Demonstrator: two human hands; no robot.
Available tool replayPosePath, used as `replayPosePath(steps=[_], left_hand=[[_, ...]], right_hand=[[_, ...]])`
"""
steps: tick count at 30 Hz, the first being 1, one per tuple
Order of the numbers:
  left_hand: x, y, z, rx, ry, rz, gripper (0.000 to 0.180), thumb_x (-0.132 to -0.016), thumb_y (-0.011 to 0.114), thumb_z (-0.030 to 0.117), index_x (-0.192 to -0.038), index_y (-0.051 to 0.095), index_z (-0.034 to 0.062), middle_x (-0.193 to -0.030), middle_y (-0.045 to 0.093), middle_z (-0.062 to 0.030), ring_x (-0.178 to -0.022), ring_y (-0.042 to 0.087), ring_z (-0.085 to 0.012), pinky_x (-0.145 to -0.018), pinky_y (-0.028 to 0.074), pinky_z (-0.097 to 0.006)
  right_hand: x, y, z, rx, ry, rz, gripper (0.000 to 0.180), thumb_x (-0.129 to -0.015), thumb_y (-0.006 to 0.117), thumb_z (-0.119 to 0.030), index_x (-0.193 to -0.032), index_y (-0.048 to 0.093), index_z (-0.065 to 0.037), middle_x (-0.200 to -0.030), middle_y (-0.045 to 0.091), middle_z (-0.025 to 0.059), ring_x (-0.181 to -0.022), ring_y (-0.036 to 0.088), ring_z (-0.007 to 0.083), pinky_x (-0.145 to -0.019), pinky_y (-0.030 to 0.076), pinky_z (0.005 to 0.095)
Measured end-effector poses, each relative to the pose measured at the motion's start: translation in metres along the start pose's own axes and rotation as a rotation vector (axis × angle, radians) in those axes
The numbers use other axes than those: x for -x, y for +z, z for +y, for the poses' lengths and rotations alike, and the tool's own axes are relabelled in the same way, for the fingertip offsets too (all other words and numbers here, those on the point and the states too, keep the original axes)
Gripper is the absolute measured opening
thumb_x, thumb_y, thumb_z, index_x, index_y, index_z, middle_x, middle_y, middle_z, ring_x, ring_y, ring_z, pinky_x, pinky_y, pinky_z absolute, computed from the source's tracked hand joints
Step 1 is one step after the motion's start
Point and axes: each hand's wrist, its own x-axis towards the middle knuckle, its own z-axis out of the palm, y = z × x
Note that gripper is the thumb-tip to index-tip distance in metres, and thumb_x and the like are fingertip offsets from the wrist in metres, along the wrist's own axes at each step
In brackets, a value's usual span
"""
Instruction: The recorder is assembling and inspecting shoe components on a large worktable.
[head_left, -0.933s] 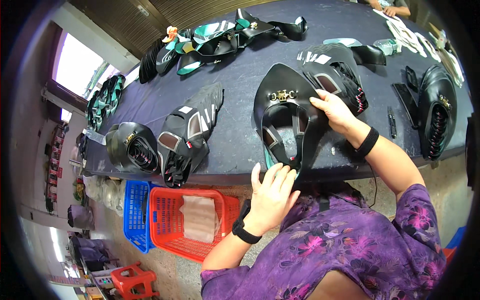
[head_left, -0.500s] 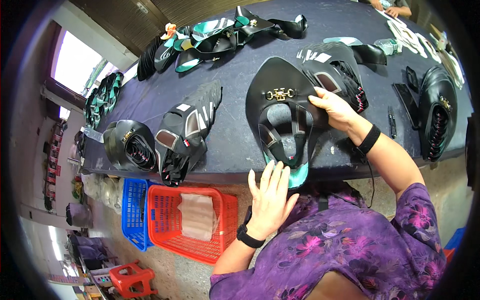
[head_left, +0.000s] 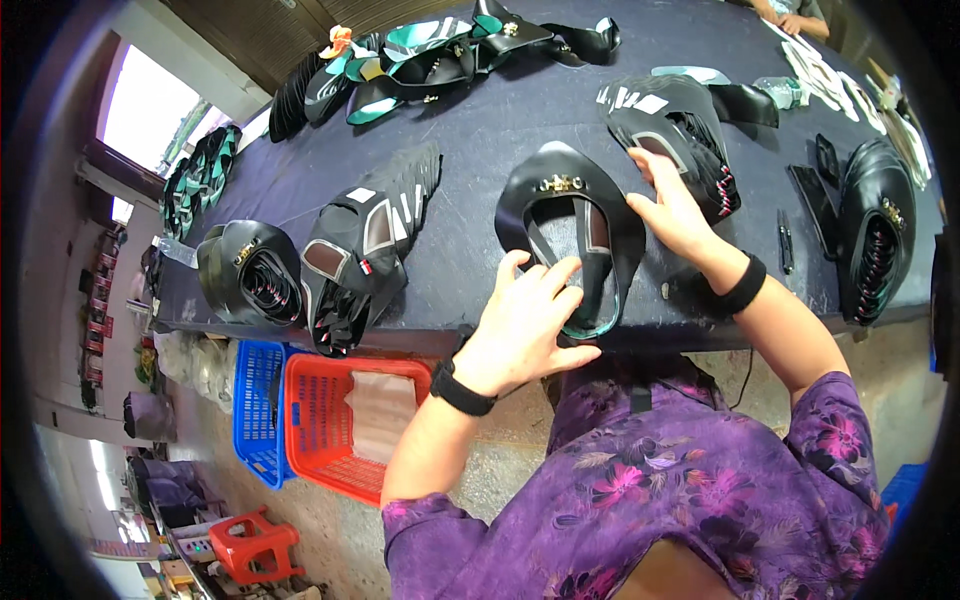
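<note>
A black shoe upper [head_left: 624,243] with a gold buckle [head_left: 562,184] lies near the table's front edge, toe pointing away. Dark lining pieces with a brown patch sit inside its opening. My left hand [head_left: 525,325] rests over the upper's lower left side, fingers bent and apart. Beside the upper's right edge is my right hand [head_left: 680,210], its thumb and fingers spread with nothing between them. Its fingertips reach the near edge of a stack of dark lining pieces [head_left: 650,125]; whether they touch it I cannot tell.
Left on the table are a stack of linings [head_left: 375,235] and nested black uppers [head_left: 232,265]. More uppers [head_left: 430,75] lie at the back. A pen [head_left: 785,240] and another upper stack [head_left: 875,215] are right. Red [head_left: 320,440] and blue baskets [head_left: 262,400] stand below.
My right hand has let go of the upper's right edge and its fingers have spread. My left hand has moved up onto the upper, which now lies flatter on the table.
</note>
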Motion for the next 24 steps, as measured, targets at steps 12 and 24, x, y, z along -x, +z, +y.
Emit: replayPosePath(steps=[12, 24], left_hand=[[0.001, 0.007, -0.008, 0.178, 0.011, 0.003, 0.046, -0.055, 0.074, 0.043, -0.077, 0.058, 0.0049, -0.079, 0.054, -0.0067, -0.081, 0.052, -0.0232, -0.086, 0.032, -0.038], [0.001, 0.008, -0.02, 0.22, 0.145, -0.035, 0.041, -0.059, 0.071, 0.042, -0.076, 0.061, 0.0063, -0.069, 0.053, -0.003, -0.07, 0.052, -0.0203, -0.068, 0.035, -0.031]], right_hand=[[0.001, -0.013, -0.099, 0.212, -0.474, -0.869, 0.023, -0.064, 0.063, -0.013, -0.085, 0.058, -0.008, -0.093, 0.055, 0.0058, -0.086, 0.053, 0.0217, -0.075, 0.036, 0.0341], [0.005, -0.02, -0.081, -0.184, -0.545, -1.008, 0.02, -0.076, 0.058, -0.024, -0.083, 0.061, -0.005, -0.078, 0.058, 0.0088, -0.078, 0.054, 0.0254, -0.078, 0.037, 0.0353]])
